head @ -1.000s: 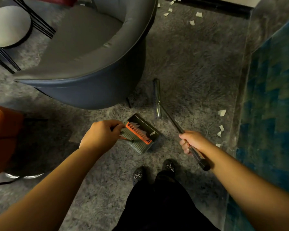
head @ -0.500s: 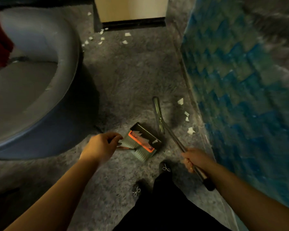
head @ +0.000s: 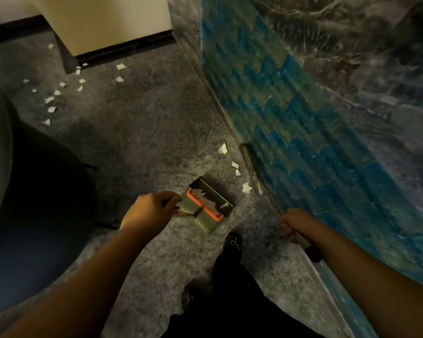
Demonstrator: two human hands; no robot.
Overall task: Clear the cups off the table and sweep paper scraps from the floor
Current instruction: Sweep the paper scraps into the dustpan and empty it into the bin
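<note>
The right hand (head: 294, 224) is clamped round the upper end of the broom (head: 250, 167), whose stiff, light-looking handle runs along the foot of the blue wall, head pointing away beside the paper scraps (head: 246, 188). They look feather-light, likely to snag in the shaggy carpet. The left hand (head: 150, 211) grips the dustpan (head: 209, 203) by its handle, mouth toward the scraps.

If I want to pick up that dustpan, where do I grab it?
Grab the dustpan by its thin handle at the back, where the left hand grips it now. Come from behind, so the open mouth keeps facing the paper scraps.
</note>
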